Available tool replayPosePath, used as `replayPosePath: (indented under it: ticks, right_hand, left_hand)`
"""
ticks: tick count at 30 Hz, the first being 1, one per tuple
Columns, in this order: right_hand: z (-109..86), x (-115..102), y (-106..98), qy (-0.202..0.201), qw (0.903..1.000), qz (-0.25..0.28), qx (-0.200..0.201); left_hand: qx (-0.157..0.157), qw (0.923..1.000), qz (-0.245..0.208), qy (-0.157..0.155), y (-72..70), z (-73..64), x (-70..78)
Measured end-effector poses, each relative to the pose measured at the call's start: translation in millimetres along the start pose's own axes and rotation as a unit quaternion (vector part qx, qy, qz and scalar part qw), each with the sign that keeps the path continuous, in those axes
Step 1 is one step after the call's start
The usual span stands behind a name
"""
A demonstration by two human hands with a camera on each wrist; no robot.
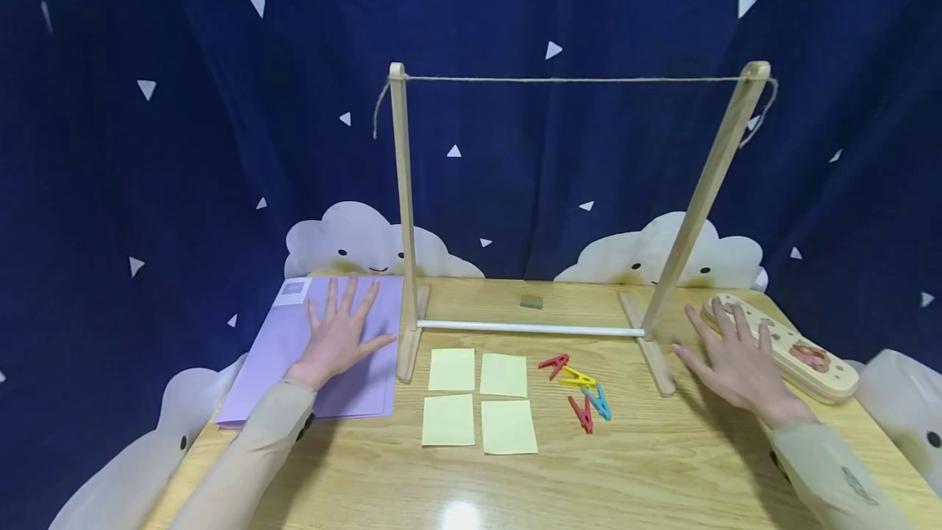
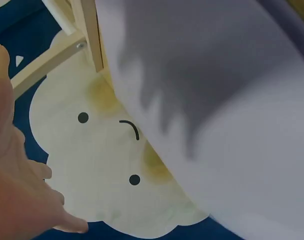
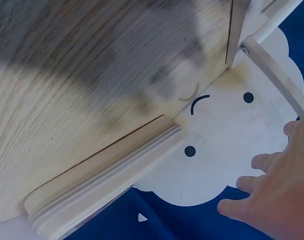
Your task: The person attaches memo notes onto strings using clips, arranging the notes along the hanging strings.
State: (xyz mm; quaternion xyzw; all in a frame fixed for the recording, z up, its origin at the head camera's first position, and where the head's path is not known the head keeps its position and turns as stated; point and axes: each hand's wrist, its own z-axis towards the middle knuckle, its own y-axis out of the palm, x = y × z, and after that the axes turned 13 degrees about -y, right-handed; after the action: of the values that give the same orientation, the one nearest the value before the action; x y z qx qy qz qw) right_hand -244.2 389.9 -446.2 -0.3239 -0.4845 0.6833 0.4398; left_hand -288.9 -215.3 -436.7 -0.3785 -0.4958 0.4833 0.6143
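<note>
My left hand [image 1: 334, 340] is held with its fingers spread over a purple folder [image 1: 368, 387]; its shadow falls on the folder's surface in the left wrist view. On the other side my right hand [image 1: 745, 370], fingers also spread, overlaps the edge of a cream zippered pencil case [image 1: 813, 357]. Neither hand holds anything. Between them stands a wooden frame [image 1: 406, 203] with a string [image 1: 574, 80] tied across its top. Several pale yellow sticky notes [image 1: 504, 375] lie in two rows in front of it. Several clothespins [image 1: 580, 414], red, yellow and blue, lie to their right.
A white rod [image 1: 530, 328] joins the frame's feet low above the wooden table [image 1: 353, 481]. Behind the rod lies a small greenish-brown block [image 1: 531, 302]. A dark blue curtain [image 1: 221, 154] with clouds and white triangles hangs along the back and sides.
</note>
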Motion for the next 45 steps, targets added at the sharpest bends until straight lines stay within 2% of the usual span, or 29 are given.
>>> replayPosePath:
  ticks: [5, 10, 16, 20, 27, 33, 37, 42, 45]
  right_hand:
    - [-1.0, -4.8, 0.0, -0.015, 0.9997, 0.005, 0.016]
    - [0.6, -13.3, -0.2, -0.039, 0.998, 0.014, 0.049]
    - [8.5, -31.0, -2.6, -0.068, 0.9924, 0.039, 0.095]
    - [13.7, -45.5, -2.7, -0.072, 0.989, 0.061, 0.114]
    - [16.9, -68.1, 7.5, -0.079, 0.9856, 0.123, 0.084]
    - [20.0, -81.9, 16.1, -0.107, 0.9773, 0.17, 0.066]
    - [25.5, -87.6, 19.6, -0.118, 0.9729, 0.19, 0.056]
    - [35.9, -93.6, 21.8, -0.112, 0.9703, 0.212, 0.03]
    - [42.7, -96.6, 25.0, -0.117, 0.9652, 0.232, 0.025]
  left_hand:
    - [0.018, 0.9983, -0.048, 0.029, 1.2, -3.3, 1.8]
    - [0.046, 0.9897, -0.12, 0.064, 4.6, -6.2, 2.9]
    - [0.041, 0.9815, -0.177, 0.059, 8.7, -9.8, 6.0]
    - [0.026, 0.972, -0.228, 0.052, 12.7, -12.7, 9.1]
    - [-0.033, 0.9479, -0.317, 0.016, 19.5, -17.6, 16.4]
    - [-0.066, 0.9302, -0.361, 0.002, 24.9, -19.4, 24.6]
    - [-0.08, 0.9245, -0.373, 0.0, 28.2, -19.9, 30.7]
    - [-0.096, 0.9234, -0.372, -0.003, 32.2, -19.6, 38.6]
    - [-0.11, 0.9207, -0.374, -0.006, 34.2, -19.2, 43.4]
